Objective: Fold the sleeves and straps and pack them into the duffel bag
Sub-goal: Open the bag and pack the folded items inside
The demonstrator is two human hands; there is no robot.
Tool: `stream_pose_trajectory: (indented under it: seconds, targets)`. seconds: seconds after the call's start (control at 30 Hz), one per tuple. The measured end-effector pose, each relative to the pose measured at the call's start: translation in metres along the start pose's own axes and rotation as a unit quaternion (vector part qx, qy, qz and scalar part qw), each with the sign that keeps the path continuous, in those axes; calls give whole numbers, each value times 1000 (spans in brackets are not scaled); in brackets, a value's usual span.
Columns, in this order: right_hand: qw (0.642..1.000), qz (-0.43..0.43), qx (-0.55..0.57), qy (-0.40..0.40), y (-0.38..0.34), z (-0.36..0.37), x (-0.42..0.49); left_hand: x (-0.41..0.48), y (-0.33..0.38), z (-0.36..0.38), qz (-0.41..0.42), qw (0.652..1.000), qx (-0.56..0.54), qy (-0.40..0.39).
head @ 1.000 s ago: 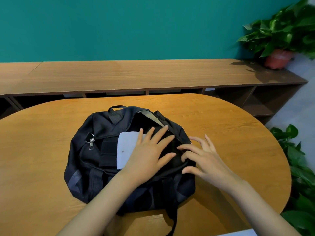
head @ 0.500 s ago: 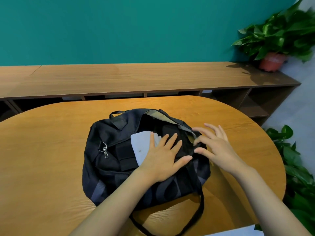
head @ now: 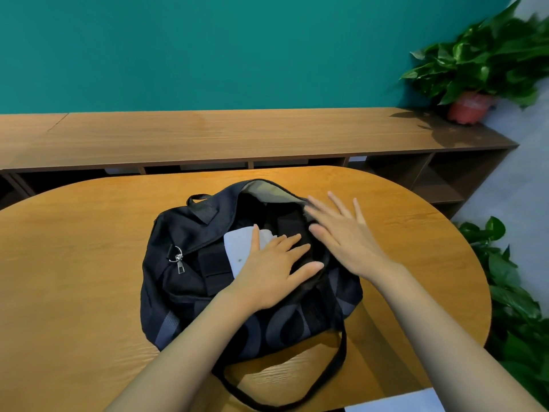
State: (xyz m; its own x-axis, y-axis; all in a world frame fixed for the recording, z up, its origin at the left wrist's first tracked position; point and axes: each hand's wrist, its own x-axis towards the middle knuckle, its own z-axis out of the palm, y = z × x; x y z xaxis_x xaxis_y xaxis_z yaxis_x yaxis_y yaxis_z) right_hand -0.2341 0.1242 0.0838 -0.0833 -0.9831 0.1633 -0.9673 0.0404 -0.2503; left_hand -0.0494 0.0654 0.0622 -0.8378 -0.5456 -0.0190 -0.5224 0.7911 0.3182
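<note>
A teal wall [head: 208, 49] backs a long wooden shelf [head: 237, 135] bearing a potted plant [head: 487, 63]. On the rounded wooden counter [head: 89, 263] lies a black duffel bag [head: 190, 281], its mouth open, with dark fabric [head: 285, 221] inside and a white sheet [head: 239, 248] at the near lip. The left hand [head: 273, 272] lies flat, fingers spread, pressing on the sheet and the fabric. The right hand [head: 344, 233], fingers straight and holding nothing, is at the opening's right rim. The shoulder strap [head: 341, 361] loops on the counter
</note>
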Motion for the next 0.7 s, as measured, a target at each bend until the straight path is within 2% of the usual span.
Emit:
stream_pose_trajectory:
  seconds: [0.1, 0.17, 0.23, 0.47, 0.57, 0.7]
  targets:
    - [993, -107, -31, 24, -4, 13, -34, -32, -14, 0, 37, 995, 28, 90]
    - [991, -128, -38, 12, -3, 20, -52, -52, -26, 7, 75, 985, 74, 134]
    - [991, -128, -39, 5, -2, 24, -61, -64, -35, 14, 94, 980, 98, 147]
    - [991, -123, -61, 3, -12, 23, -55, -65, -37, 1, 120, 972, 22, 200]
    - [994, -100, -34, 3, -10, 27, -57, -67, -34, -7, 117, 973, 21, 198]
    - [993, -116, -20, 18, -16, 18, -48, -83, -48, -9, 105, 974, 14, 198]
